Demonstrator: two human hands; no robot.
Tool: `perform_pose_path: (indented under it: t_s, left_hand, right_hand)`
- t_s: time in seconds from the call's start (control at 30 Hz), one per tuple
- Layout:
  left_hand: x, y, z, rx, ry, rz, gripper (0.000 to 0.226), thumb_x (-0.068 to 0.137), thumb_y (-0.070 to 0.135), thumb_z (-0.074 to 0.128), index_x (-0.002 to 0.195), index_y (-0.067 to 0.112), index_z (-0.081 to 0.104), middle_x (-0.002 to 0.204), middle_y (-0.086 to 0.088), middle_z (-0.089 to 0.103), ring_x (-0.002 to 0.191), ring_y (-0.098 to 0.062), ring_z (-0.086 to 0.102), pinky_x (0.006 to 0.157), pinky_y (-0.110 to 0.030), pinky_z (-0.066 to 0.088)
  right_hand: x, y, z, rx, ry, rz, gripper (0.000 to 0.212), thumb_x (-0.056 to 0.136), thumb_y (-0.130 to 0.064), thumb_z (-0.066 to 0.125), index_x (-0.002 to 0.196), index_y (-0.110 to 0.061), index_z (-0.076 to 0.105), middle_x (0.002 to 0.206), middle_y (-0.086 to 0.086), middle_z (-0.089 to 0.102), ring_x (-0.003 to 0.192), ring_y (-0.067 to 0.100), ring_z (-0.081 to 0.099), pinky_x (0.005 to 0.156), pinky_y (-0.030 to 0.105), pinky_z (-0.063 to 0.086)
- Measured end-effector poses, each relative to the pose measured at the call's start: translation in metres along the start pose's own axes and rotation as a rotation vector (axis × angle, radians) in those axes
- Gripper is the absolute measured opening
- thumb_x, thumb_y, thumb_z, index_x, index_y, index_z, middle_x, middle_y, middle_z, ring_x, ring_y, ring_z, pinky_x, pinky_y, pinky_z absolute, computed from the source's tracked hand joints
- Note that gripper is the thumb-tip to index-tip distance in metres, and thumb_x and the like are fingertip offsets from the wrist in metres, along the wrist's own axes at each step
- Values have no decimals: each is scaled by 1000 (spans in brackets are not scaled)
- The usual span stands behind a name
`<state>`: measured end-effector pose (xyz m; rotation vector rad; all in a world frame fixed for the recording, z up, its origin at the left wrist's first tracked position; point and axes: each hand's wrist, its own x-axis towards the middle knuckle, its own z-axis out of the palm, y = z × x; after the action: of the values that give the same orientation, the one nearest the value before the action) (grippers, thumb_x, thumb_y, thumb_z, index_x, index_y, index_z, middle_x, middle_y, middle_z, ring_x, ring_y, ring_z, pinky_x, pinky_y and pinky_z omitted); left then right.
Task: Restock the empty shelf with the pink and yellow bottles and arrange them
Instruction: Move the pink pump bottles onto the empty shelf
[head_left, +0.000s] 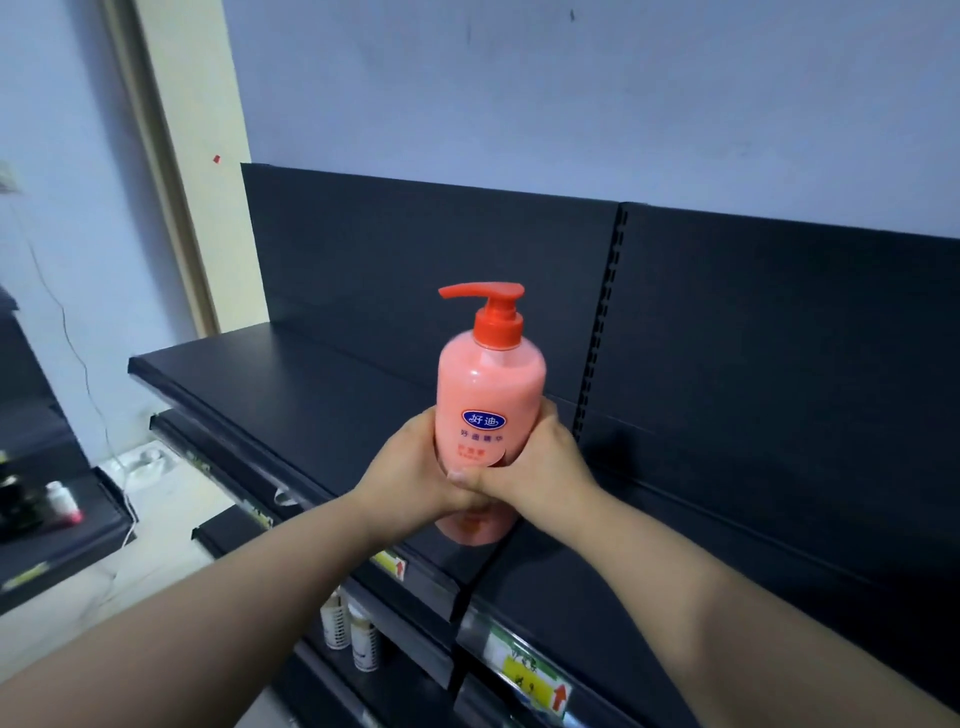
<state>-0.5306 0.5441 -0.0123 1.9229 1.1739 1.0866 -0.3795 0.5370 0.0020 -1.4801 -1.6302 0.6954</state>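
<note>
Since the pink bottle (491, 395) is tall with a pump (488, 297) on top, two hands probably steady it better; the left hand (410, 467) and the right hand (540, 462) curl firmly round its lower half, thumbs meeting in front; it is upright at the near edge of the top shelf (311, 395), label facing near.

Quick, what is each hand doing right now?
Left hand: grips the pink bottle low on its side.
Right hand: grips the same bottle from the other side.

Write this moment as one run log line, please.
phase: placing | left hand: grips pink bottle | right hand: grips same bottle | bottle: upright | top shelf: bottle at front edge, contact unclear
</note>
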Motion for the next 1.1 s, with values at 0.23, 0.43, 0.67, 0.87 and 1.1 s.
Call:
perform_pose_path:
  t_s: [0.23,0.43,0.67,0.87,1.1]
  left_hand:
    - [28,-39,12,-28,17,-76,56,46,34,80,97,31,57,94,12,71,85,-1,66,75,-25,54]
    - [57,-74,10,-37,-36,-107,58,47,37,83,98,32,57,93,15,70,85,1,66,73,-21,52]
    - [109,-118,-7,-71,-195,-77,53,54,24,88,99,31,59,94,18,70,86,2,66,71,-16,51]
    - [152,-158,-11,-75,-342,-41,49,56,16,88,93,30,60,90,16,71,83,3,66,67,-14,51]
    - [192,-192,-8,-88,-483,-23,47,57,10,85,92,31,61,86,22,70,80,7,65,62,-7,46]
  right_hand:
    - [36,29,17,14,-44,56,94,45,-34,92,122,-22,38,102,-12,56,97,11,58,82,28,50]
    - [64,46,37,85,-35,92,83,48,-23,93,110,-27,39,89,-21,53,81,-10,52,63,8,40]
    - [105,59,70,102,98,167,86,44,-24,94,109,-29,38,100,-16,58,95,3,59,77,22,48]
    - [132,71,95,86,182,219,74,48,-18,92,109,-25,49,98,-12,65,87,-4,62,70,16,49]
    - [151,79,113,66,293,331,87,49,-25,90,118,-30,39,100,-20,56,91,-7,55,69,11,43]
